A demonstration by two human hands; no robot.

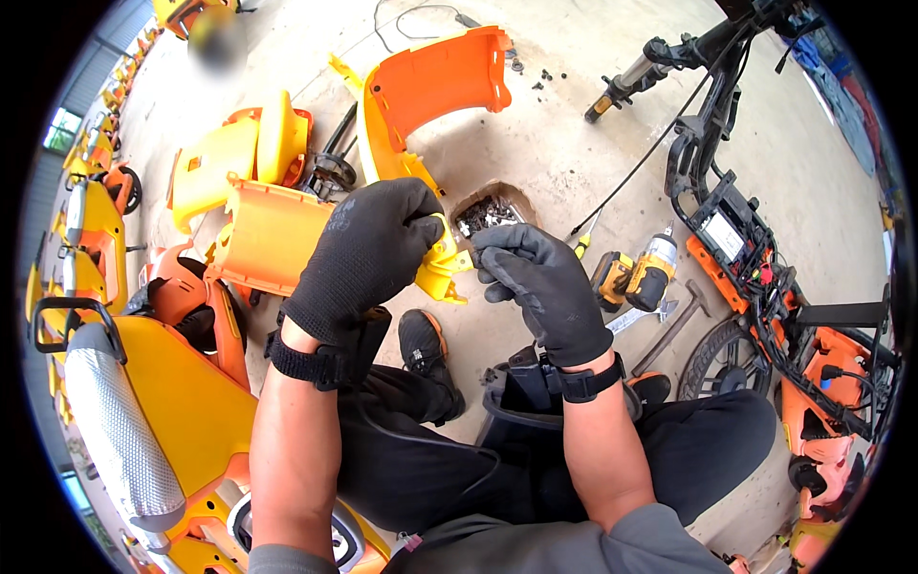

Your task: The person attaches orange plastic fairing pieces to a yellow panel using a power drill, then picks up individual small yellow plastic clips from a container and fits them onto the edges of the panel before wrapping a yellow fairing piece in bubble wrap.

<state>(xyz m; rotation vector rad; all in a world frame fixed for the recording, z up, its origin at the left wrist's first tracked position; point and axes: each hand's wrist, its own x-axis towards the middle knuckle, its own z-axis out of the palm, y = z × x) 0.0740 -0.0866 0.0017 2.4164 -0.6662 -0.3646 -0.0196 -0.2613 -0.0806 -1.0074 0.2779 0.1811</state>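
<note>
Both gloved hands: left hand (368,253) grips yellow plastic part (440,268); right hand (540,287) pinches its edge.

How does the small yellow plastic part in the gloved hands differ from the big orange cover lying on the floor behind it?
The yellow plastic part is small and held up between the left hand and the right hand; the orange cover is much larger and rests on the concrete floor, untouched. The first is yellow, the second orange with a curved, open inside. Both look like moulded plastic body panels.
</note>
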